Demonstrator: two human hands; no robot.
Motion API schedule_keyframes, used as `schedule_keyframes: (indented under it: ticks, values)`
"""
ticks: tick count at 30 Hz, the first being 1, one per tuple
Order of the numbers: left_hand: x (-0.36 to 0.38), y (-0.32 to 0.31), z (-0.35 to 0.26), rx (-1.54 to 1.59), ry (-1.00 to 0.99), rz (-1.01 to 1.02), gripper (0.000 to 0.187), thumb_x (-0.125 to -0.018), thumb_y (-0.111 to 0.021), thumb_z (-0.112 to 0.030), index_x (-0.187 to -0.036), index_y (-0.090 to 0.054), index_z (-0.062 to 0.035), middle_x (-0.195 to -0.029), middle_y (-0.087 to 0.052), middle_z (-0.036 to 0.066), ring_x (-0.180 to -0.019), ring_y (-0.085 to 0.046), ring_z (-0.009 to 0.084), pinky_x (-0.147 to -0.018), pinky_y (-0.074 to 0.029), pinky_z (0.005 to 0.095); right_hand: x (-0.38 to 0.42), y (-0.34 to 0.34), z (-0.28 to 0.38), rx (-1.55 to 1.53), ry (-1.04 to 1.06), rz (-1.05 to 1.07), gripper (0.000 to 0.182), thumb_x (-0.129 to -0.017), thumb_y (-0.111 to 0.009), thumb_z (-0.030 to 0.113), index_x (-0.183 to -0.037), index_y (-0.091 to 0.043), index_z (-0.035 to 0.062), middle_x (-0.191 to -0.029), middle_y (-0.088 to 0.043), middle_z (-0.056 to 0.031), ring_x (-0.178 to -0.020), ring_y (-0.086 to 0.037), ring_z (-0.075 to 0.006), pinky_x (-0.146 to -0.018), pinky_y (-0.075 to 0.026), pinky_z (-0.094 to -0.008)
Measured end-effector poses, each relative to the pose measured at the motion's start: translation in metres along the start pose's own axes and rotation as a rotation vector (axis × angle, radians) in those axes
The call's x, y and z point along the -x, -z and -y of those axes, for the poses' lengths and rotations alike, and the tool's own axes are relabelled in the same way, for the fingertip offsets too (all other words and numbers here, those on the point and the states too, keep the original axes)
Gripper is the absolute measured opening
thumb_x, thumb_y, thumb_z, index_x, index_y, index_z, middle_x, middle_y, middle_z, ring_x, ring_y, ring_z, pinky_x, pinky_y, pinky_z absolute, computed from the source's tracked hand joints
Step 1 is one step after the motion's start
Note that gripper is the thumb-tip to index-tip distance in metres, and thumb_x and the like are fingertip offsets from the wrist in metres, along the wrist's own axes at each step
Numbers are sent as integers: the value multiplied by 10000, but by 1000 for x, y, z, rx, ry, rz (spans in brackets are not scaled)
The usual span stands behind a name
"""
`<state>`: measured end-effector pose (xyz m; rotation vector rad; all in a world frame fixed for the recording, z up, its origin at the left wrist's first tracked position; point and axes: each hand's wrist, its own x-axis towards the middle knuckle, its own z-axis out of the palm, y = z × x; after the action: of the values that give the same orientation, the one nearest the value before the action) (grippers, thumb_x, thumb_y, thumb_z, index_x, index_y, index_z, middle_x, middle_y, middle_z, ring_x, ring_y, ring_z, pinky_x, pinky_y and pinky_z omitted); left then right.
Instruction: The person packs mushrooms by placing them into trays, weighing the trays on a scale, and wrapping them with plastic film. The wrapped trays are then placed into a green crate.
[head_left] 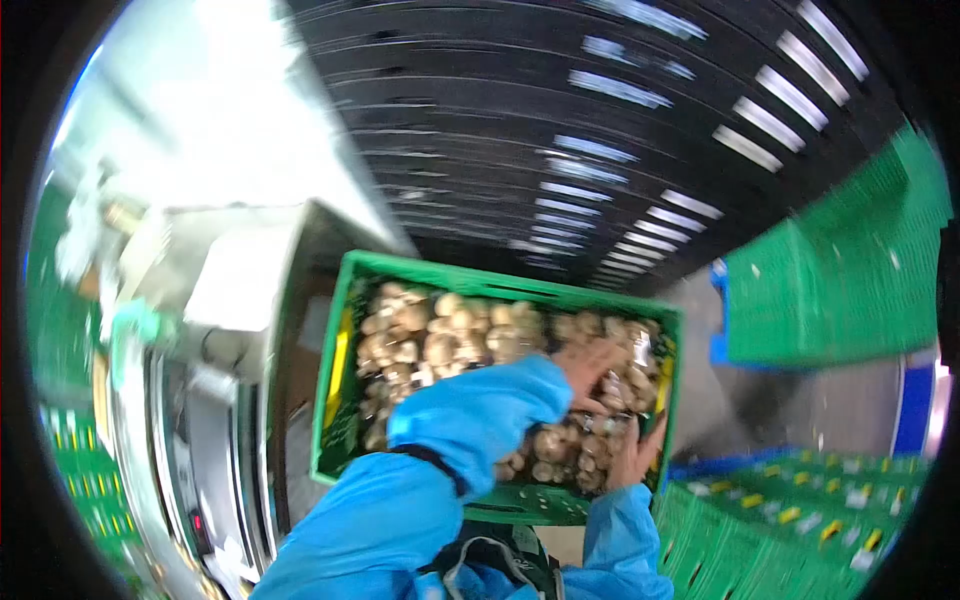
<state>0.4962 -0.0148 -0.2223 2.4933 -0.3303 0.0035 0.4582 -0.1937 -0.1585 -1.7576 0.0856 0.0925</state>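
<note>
Because wrapped mushroom packs [455, 330] look light, bruisable | cradle their sides | left hand [588, 372], right hand [632, 456] apart, touching them; cannot tell if clamped

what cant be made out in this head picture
Head view:
Mushrooms, partly: hidden beneath the left sleeve.
Whether the left hand grasps anything: motion blur.
White tags, lower right: too blurred to read.
Red light, lower left: too small, blurred.
Left-edge crates: cut off by dark rim.

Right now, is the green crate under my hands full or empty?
Looks mostly full: mushrooms spread across most of the green crate; their depth, I can't tell.
</note>
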Motion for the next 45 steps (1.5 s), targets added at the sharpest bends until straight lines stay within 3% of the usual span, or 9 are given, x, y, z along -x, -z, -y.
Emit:
schedule_keyframes:
  ticks: [5,9,17,21,24,28,32,38,45]
  values:
    - [27,21,-15,152,121,-70,824,-645,-752,-317,-1323,-358,-61,-1412,-291,179,-1299,-282,365,-1020,-272,549,-32,-16,1,483,136,171,514,-930,-469,240,-1361,-316,4,-1375,-367,-153,-1240,-369,-279,-1028,-297,-339]
    - [176,142,-61,183,418,-172,562,-781,-598,-369,-1223,-473,-45,-890,-615,213,-818,-594,372,-722,-469,457,-16,-84,60,230,245,668,404,-932,-469,234,-1222,-461,-47,-1207,-534,-178,-1098,-500,-258,-950,-374,-345]
    - [589,148,-250,373,866,-1275,347,-857,-573,-154,-1165,-527,-2,-1028,-637,136,-971,-612,230,-838,-476,325,295,-199,122,7,339,1826,364,-904,-512,228,-1148,-519,-41,-1031,-605,-145,-985,-571,-221,-874,-455,-335]
    - [756,38,-356,91,1356,-2070,351,-823,-613,-168,-1122,-564,10,-1113,-595,136,-1046,-556,220,-913,-424,333,529,-177,123,358,-277,2538,448,-855,-540,43,-1274,-412,-53,-1213,-528,-189,-1120,-530,-267,-969,-413,-347]
    - [844,-32,-410,154,1421,-2481,484,-857,-584,-214,-1241,-454,51,-1204,-536,162,-1122,-504,253,-956,-384,319,656,-186,56,437,-357,2552,601,-850,-579,84,-1353,-278,-50,-1298,-437,-197,-1172,-476,-255,-939,-424,-330]
    - [937,-110,-402,526,1533,-2609,538,-892,-535,-297,-1317,-405,6,-1308,-463,138,-1221,-410,234,-1031,-285,315,774,-231,-25,667,506,2415,828,-786,-671,218,-1407,-169,-2,-1428,-240,-234,-1229,-395,-289,-927,-405,-355]
    - [959,-116,-376,947,1168,-2663,577,-901,-523,-327,-1328,-365,28,-1327,-439,147,-1209,-423,238,-1008,-319,316,793,-236,-31,688,-183,2490,879,-757,-686,222,-1427,-146,45,-1449,-253,-153,-1282,-327,-254,-910,-372,-344]
    - [959,-78,-389,1067,1085,-2590,622,-881,-559,-318,-1338,-335,39,-1338,-413,156,-1243,-372,230,-1038,-273,354,794,-238,4,606,-165,2543,779,-793,-645,192,-1421,-203,66,-1438,-286,-108,-1214,-401,-210,-889,-381,-311]
    - [965,73,-406,1029,944,-2244,358,-930,-452,-354,-1226,-501,-158,-1226,-482,-31,-1096,-425,170,-926,-327,386,772,-283,131,427,-68,2437,650,-826,-620,196,-1380,-302,78,-1282,-446,-110,-1023,-476,-125,-737,-377,-260]
